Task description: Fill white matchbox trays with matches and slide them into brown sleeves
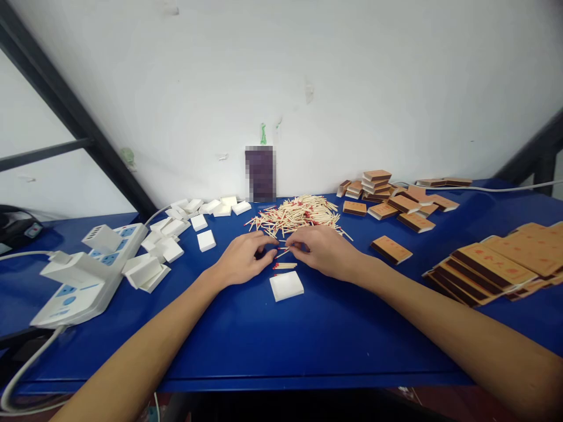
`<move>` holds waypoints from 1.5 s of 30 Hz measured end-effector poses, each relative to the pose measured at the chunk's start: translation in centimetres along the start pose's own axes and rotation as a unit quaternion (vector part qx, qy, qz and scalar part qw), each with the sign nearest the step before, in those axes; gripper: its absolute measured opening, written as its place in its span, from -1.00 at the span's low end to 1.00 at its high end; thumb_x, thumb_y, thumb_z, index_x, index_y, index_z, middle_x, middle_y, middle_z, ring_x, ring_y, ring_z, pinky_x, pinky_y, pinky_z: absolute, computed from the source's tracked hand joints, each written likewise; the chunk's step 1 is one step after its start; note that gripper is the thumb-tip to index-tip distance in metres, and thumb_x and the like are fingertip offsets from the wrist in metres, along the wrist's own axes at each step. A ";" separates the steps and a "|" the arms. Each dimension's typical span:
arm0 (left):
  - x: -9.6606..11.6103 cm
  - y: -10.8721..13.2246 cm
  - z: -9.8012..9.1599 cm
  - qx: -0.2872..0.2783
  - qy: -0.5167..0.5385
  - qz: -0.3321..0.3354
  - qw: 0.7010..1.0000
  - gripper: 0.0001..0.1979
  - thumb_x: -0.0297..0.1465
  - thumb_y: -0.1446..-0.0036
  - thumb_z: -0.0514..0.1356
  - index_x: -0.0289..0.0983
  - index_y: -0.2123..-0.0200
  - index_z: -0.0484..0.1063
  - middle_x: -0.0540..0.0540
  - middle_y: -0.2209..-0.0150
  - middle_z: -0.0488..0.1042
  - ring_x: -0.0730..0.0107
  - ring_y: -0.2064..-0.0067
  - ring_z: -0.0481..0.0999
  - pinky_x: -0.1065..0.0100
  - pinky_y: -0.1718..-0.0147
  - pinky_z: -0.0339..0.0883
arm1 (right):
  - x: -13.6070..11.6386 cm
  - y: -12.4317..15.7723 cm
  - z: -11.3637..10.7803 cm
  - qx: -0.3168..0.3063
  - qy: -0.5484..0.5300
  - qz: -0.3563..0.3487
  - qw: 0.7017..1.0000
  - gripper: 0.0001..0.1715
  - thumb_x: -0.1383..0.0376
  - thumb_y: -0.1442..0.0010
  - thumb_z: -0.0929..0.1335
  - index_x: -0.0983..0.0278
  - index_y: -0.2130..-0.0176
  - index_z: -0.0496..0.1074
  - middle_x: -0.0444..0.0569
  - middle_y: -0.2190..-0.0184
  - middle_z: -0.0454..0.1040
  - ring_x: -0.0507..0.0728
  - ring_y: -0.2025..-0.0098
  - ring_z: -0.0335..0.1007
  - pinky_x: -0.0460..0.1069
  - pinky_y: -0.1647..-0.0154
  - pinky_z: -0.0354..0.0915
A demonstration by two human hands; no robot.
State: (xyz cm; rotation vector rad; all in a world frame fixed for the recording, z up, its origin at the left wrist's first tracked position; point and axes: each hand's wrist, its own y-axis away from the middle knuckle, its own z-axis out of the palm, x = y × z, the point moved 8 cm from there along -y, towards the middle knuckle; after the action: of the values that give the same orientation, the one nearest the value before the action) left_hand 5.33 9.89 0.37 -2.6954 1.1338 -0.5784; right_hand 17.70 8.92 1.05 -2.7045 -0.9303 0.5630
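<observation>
My left hand (pixel 244 258) and my right hand (pixel 324 251) meet just in front of a big heap of red-tipped matchsticks (pixel 303 212). Between their fingertips lie a few loose matchsticks (pixel 282 248). The thumb and index finger of each hand are curled at opposite ends of these sticks, the red heads by my left fingers. Closer to me, a small row of matchsticks (pixel 287 266) lies on the blue table (pixel 264 346). Below that row is a white matchbox tray (pixel 287 286); one red tip shows at its far edge.
White matchbox trays (pixel 169 231) are scattered at left, beside a power strip (pixel 94 281) with plugs and cables. Orange matchbox sleeves (pixel 404 203) are piled at back right, with larger stacks of flattened-looking sleeves (pixel 497 264) nearer. A dark pixelated rectangle (pixel 261 174) stands against the wall.
</observation>
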 end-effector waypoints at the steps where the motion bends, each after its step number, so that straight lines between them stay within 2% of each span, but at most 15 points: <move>1: 0.0 -0.1 0.1 -0.010 0.002 0.000 1.000 -0.73 -0.30 -0.28 0.07 -0.21 0.07 0.51 -0.01 0.41 0.43 0.37 0.36 0.41 0.34 0.36 0.25 | -0.2 0.0 0.2 -0.010 0.010 0.000 1.000 -0.80 0.38 -0.22 0.31 0.23 0.27 0.55 -0.09 0.41 0.54 0.06 0.35 0.39 -0.05 0.33 0.16; 6: 0.0 -0.1 0.3 -0.024 0.015 -0.004 1.000 -0.72 -0.26 -0.31 0.05 -0.20 0.09 0.52 -0.01 0.39 0.46 0.37 0.34 0.43 0.32 0.32 0.26 | 0.3 0.1 0.1 -0.014 0.049 0.024 0.998 -0.72 0.34 -0.26 0.28 0.20 0.09 0.53 -0.08 0.37 0.54 0.09 0.32 0.39 -0.03 0.36 0.14; 9: -0.5 -0.2 0.2 -0.003 0.004 -0.022 1.000 -0.74 -0.32 -0.27 0.08 -0.22 0.08 0.51 0.00 0.44 0.42 0.37 0.38 0.40 0.33 0.35 0.24 | 0.7 -0.1 -0.1 -0.012 0.100 0.002 0.995 -0.68 0.38 -0.30 0.24 0.25 0.08 0.53 0.03 0.23 0.53 0.16 0.17 0.39 0.01 0.21 0.20; 13: -1.8 -0.1 -0.6 0.052 -0.028 -0.082 0.995 -0.68 -0.43 -0.26 0.05 -0.25 0.00 0.48 -0.04 0.38 0.41 0.33 0.33 0.41 0.27 0.27 0.28 | 0.4 -0.2 0.6 -0.048 0.125 -0.044 0.990 -0.62 0.45 -0.29 0.23 0.28 0.02 0.53 0.08 0.10 0.50 0.22 0.05 0.32 0.08 0.01 0.19; 17: -2.3 -0.2 -0.4 0.039 -0.061 -0.100 0.992 -0.68 -0.43 -0.28 0.03 -0.24 -0.01 0.49 -0.10 0.28 0.39 0.24 0.22 0.41 0.18 0.16 0.29 | 0.0 -0.2 0.9 -0.053 0.118 -0.069 0.989 -0.59 0.50 -0.27 0.23 0.27 0.03 0.54 0.06 0.09 0.53 0.24 0.00 0.29 0.12 -0.07 0.15; 21: -2.4 -0.1 -0.1 0.023 -0.066 -0.103 0.992 -0.68 -0.41 -0.30 0.03 -0.23 -0.02 0.49 -0.12 0.25 0.36 0.20 0.16 0.39 0.14 0.11 0.30 | 0.2 -0.1 1.1 -0.054 0.140 -0.063 0.987 -0.60 0.49 -0.28 0.21 0.29 0.05 0.55 0.08 0.11 0.52 0.26 -0.02 0.29 0.14 -0.07 0.13; 27: -2.3 -0.1 -0.3 0.035 -0.063 -0.108 0.992 -0.74 -0.41 -0.29 0.06 -0.23 0.06 0.50 -0.12 0.22 0.36 0.20 0.12 0.39 0.15 0.07 0.30 | 0.7 -0.2 1.0 -0.073 0.150 -0.026 0.986 -0.62 0.49 -0.28 0.23 0.30 0.06 0.55 0.09 0.10 0.52 0.25 -0.01 0.30 0.12 -0.03 0.14; 33: -2.2 0.0 -0.1 0.028 -0.068 -0.081 0.994 -0.74 -0.39 -0.32 0.06 -0.17 0.03 0.50 -0.13 0.19 0.33 0.18 0.10 0.37 0.13 0.08 0.30 | 1.1 -0.2 0.9 -0.076 0.160 -0.010 0.984 -0.63 0.50 -0.27 0.24 0.28 0.07 0.56 0.06 0.10 0.54 0.25 0.02 0.32 0.10 0.04 0.13; 39: -2.4 -0.1 0.0 0.032 -0.033 -0.065 0.997 -0.79 -0.35 -0.32 0.09 -0.18 0.11 0.52 -0.11 0.20 0.30 0.21 0.11 0.35 0.13 0.05 0.30 | 1.2 0.0 0.4 -0.073 0.171 -0.047 0.981 -0.70 0.45 -0.31 0.25 0.27 0.15 0.55 0.05 0.16 0.55 0.25 0.06 0.37 0.10 0.09 0.13; 42: -2.3 -0.2 0.1 0.027 -0.021 -0.054 0.998 -0.82 -0.37 -0.32 0.09 -0.19 0.14 0.50 -0.12 0.20 0.30 0.20 0.09 0.33 0.12 0.04 0.29 | 1.3 0.1 0.2 -0.075 0.169 -0.069 0.980 -0.76 0.43 -0.30 0.27 0.28 0.23 0.54 0.05 0.21 0.54 0.23 0.10 0.37 0.08 0.12 0.14; 45: -2.3 -0.3 0.3 0.018 -0.012 -0.049 0.999 -0.83 -0.39 -0.34 0.06 -0.22 0.17 0.45 -0.13 0.18 0.29 0.19 0.08 0.30 0.12 0.03 0.27 | 1.1 0.3 -0.1 -0.070 0.170 -0.088 0.979 -0.79 0.43 -0.31 0.27 0.28 0.23 0.50 0.05 0.21 0.52 0.21 0.13 0.37 0.07 0.13 0.15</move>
State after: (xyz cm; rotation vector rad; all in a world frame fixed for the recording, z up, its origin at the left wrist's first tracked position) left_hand 4.20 11.73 -0.51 -2.7313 0.9800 -0.5729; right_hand 18.73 9.39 0.73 -2.6781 -1.1295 -0.0034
